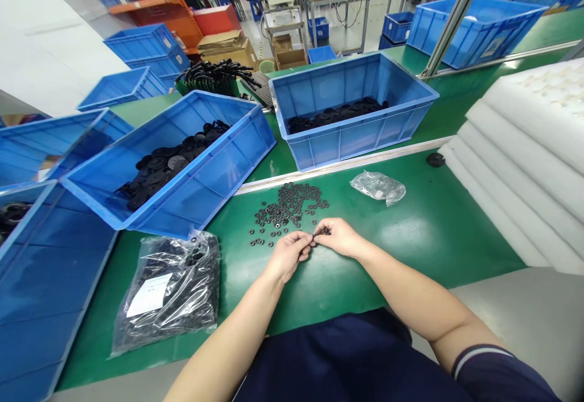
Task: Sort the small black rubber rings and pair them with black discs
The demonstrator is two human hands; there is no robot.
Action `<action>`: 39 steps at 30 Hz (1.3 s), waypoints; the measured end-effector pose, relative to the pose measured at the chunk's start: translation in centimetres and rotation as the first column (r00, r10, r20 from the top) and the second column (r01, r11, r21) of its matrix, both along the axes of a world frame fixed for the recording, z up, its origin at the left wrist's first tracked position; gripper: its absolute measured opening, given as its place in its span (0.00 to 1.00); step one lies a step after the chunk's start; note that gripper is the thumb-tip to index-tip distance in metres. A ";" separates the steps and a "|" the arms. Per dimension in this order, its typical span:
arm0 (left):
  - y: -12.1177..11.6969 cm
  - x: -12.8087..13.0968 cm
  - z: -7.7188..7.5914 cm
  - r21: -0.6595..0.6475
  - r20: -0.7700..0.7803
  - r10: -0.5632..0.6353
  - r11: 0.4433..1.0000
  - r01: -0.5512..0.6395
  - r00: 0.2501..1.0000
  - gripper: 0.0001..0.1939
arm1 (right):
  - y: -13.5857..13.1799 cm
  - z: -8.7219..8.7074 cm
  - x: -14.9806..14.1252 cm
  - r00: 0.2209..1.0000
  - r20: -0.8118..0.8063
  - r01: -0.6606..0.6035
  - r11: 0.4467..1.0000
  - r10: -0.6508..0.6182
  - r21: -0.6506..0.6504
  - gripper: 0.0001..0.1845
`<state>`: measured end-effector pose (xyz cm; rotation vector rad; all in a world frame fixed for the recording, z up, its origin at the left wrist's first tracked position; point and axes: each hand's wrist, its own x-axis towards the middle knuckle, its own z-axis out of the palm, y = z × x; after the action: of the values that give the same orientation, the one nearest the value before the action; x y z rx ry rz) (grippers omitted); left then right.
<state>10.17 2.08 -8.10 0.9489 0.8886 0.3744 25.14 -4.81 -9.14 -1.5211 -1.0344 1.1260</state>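
Green counter [410, 250] runs across the view, with a loose heap of small black washers [287, 207] spread on it just beyond the hands. The left hand [287, 256] and right hand [340, 236] are together above the counter, close to the heap's near edge. The right hand's fingers [319, 235] pinch a small black piece [326, 230]; whether the left hand grips it too, I cannot tell.

A plastic bag [168, 292] of black parts lies near left, and a clear bag [378, 187] lies right of the heap. A blue crate [214, 189] of black discs sits left, and a second blue crate [347, 140] sits far off. A lone black disc [435, 159] lies beside white foam sheets [515, 177] stacked on the right.
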 end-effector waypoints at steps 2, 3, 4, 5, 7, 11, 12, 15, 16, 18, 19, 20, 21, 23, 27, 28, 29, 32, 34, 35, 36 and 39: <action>0.1 0.0 -0.1 0.036 -0.021 -0.009 0.999 0.010 1.000 0.17 | 0.0 -0.4 0.0 1.000 0.002 -0.008 1.000 0.008 0.010 0.04; 0.1 0.0 -0.1 0.060 -0.040 -0.023 0.998 0.025 0.999 0.16 | 0.0 -0.6 0.0 1.000 0.007 -0.011 1.000 0.011 0.014 0.04; 0.1 0.0 -0.2 0.093 -0.068 -0.040 0.995 0.046 0.997 0.16 | 0.0 -0.7 0.1 1.000 0.011 -0.011 1.000 0.011 0.014 0.04; 0.2 0.1 -0.3 0.142 -0.109 -0.057 0.987 0.073 0.992 0.15 | 0.1 -0.8 0.1 1.000 0.010 -0.004 1.000 0.004 0.008 0.05; 0.4 0.3 -0.4 0.303 -0.227 -0.071 0.943 0.139 0.971 0.13 | 0.2 -0.9 0.4 0.999 -0.038 0.038 0.999 -0.039 -0.033 0.06; 1.1 1.0 -0.4 0.651 -0.403 0.037 0.714 0.258 0.915 0.04 | 0.7 -0.5 1.6 0.936 -0.294 0.164 0.979 -0.194 -0.124 0.09; 1.2 1.1 -0.4 0.691 -0.412 0.053 0.669 0.274 0.909 0.04 | 0.8 -0.4 2.0 0.912 -0.354 0.172 0.976 -0.209 -0.131 0.08; 1.7 1.3 -0.4 0.728 -0.418 0.057 0.617 0.297 0.907 0.07 | 0.9 0.2 2.6 0.857 -0.471 0.151 0.976 -0.208 -0.157 0.08; 1.8 1.2 -0.3 0.725 -0.412 0.057 0.624 0.290 0.909 0.08 | 0.8 0.3 2.7 0.843 -0.495 0.142 0.975 -0.208 -0.168 0.09; 1.9 0.9 -0.2 0.682 -0.376 0.062 0.694 0.231 0.924 0.09 | 0.7 0.5 2.7 0.822 -0.525 0.144 0.973 -0.219 -0.181 0.10; 2.0 0.6 0.0 0.624 -0.341 0.058 0.760 0.180 0.938 0.10 | 0.7 0.5 2.6 0.815 -0.534 0.148 0.972 -0.225 -0.183 0.10; 2.1 0.3 0.3 0.534 -0.292 0.050 0.837 0.119 0.955 0.10 | 0.7 0.5 2.6 0.811 -0.539 0.150 0.971 -0.227 -0.184 0.10; 2.3 -0.1 0.5 0.419 -0.231 0.045 0.906 0.058 0.972 0.11 | 0.7 0.4 2.5 0.810 -0.540 0.152 0.971 -0.230 -0.186 0.10; 2.6 -0.9 1.2 0.177 -0.106 0.032 0.984 -0.013 0.994 0.14 | 0.7 0.4 2.3 0.818 -0.522 0.162 0.968 -0.240 -0.191 0.11; 2.9 -2.3 2.1 -0.001 0.028 -0.007 1.000 0.007 1.000 0.18 | 0.6 0.2 1.9 0.875 -0.443 0.135 0.978 -0.193 -0.160 0.12; 2.8 -2.5 2.0 -0.010 0.042 -0.017 1.000 0.018 0.999 0.18 | 0.6 0.2 1.8 0.888 -0.429 0.112 0.983 -0.165 -0.147 0.13; 2.6 -2.5 1.9 -0.017 0.054 -0.025 1.000 0.026 0.998 0.17 | 0.5 0.1 1.7 0.896 -0.422 0.089 0.987 -0.139 -0.136 0.14; 1.8 -2.3 1.3 -0.053 0.077 -0.048 0.997 0.053 0.996 0.18 | 0.4 0.0 1.3 0.900 -0.424 0.049 0.991 -0.097 -0.122 0.14; 1.2 -1.9 0.9 -0.081 0.083 -0.050 0.995 0.057 0.995 0.19 | 0.3 0.0 1.1 0.902 -0.425 0.029 0.993 -0.075 -0.112 0.14; 1.0 -1.7 0.7 -0.091 0.085 -0.040 0.995 0.048 0.996 0.19 | 0.2 0.1 1.0 0.905 -0.421 0.019 0.994 -0.062 -0.106 0.14; 0.8 -1.6 0.6 -0.099 0.087 -0.024 0.995 0.032 0.996 0.20 | 0.2 0.1 0.9 0.907 -0.419 0.007 0.995 -0.049 -0.101 0.14; 0.6 -1.2 0.5 -0.117 0.101 0.036 0.993 -0.024 0.994 0.19 | 0.2 0.2 0.7 0.899 -0.436 -0.017 0.995 -0.027 -0.097 0.13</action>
<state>8.97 2.72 -7.59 0.8035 0.8223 0.3900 25.86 -4.61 -8.89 -1.2581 -0.6725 1.4513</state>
